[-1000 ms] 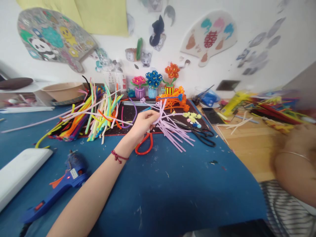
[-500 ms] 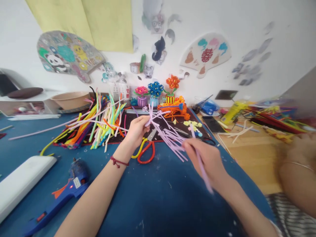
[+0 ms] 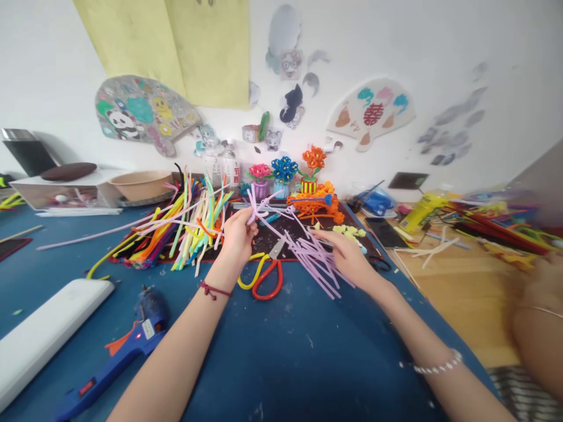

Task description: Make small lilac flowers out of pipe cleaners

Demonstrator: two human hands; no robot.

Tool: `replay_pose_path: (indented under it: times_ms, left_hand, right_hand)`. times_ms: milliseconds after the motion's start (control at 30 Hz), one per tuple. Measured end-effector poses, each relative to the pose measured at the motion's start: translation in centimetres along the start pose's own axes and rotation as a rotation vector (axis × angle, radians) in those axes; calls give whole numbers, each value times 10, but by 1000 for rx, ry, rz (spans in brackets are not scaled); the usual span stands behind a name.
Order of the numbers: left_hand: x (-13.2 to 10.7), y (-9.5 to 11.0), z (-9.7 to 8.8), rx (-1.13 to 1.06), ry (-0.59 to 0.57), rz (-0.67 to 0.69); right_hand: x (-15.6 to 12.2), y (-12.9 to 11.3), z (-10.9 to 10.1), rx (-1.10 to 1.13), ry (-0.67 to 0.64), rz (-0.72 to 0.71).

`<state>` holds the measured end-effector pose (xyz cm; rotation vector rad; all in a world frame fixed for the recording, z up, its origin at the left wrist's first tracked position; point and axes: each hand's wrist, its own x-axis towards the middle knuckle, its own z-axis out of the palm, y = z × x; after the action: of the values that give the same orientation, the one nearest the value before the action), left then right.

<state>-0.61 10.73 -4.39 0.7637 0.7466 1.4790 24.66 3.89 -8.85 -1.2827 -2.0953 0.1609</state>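
My left hand (image 3: pixel 237 234) is closed round a bundle of lilac pipe cleaners (image 3: pixel 259 202) that fan upward from its fingertips. My right hand (image 3: pixel 345 255) reaches over a loose pile of lilac pipe cleaner pieces (image 3: pixel 314 258) on the blue mat (image 3: pixel 281 351), fingers curled onto the strands. Red-handled scissors (image 3: pixel 266 275) lie between the two hands. A heap of many-coloured pipe cleaners (image 3: pixel 180 220) spreads to the left of my left hand.
A blue glue gun (image 3: pixel 132 343) and a white flat box (image 3: pixel 41 331) lie at the left front. Small pipe-cleaner flower pots (image 3: pixel 284 173) stand at the back by the wall. Another person's arm (image 3: pixel 539 316) is at the right edge, by a wooden table (image 3: pixel 444 281).
My right hand came in from the right, then moved forward onto the lilac pile; the strand it held half a second ago no longer sticks out. The left hand lifted its bundle slightly.
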Motion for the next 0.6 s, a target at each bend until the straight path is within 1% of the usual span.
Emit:
replay_pose_path:
  times_ms: [33,100,167,233,300,400,467,600]
  left_hand:
    - [0,-1,0,-3,6,-2]
    - [1,-2,-1,-4,16,-5]
    - [1,-3,-2,-2,28,-6]
    - [2,-3,-3,-1,38,-9]
    - [3,-5,-4,1,49,-16]
    - [3,-7,-3,3,58,-31]
    - [3,-9,-3,5,59,-41]
    - [4,-9,-4,7,60,-51]
  right_hand:
    - [-1,-3,2,-12,46,73]
    - [-3,-11,9,-98,84,201]
    - [-6,-17,15,-183,73,244]
    - [-10,-22,18,-239,58,222]
    - [-13,-28,18,-260,29,169]
    - [-13,-37,16,-271,-65,88]
    - [-12,-40,18,-295,-111,69]
    - [-11,-39,27,-312,-122,53]
